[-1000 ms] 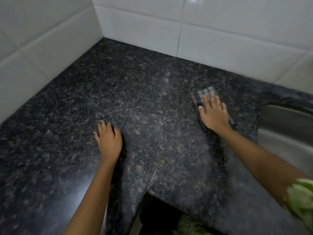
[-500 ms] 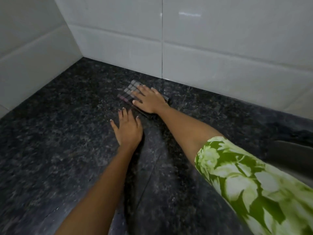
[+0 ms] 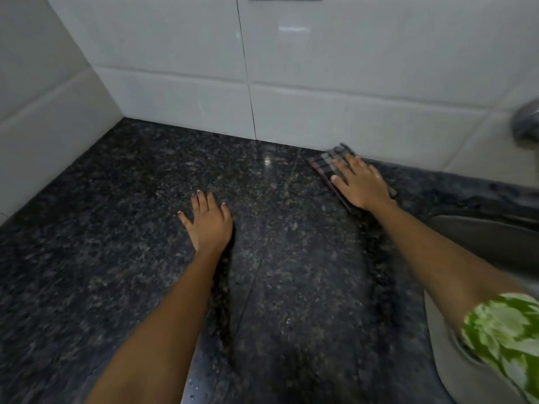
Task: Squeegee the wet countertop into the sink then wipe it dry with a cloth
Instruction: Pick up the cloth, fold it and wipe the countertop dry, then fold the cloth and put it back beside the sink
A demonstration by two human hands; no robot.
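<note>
Right hand [image 3: 362, 184]: our flat fingers press the folded checked cloth [image 3: 329, 162] onto the speckled black granite countertop [image 3: 294, 258].
Left hand [image 3: 208, 222]: our fingers spread flat on stone.

Right hand [image 3: 363, 186] presses cloth [image 3: 329, 160] flat on countertop [image 3: 131, 214] — left hand [image 3: 208, 221] resting.

i can't read any text, label, brand, number or sign anywhere in my view.
</note>
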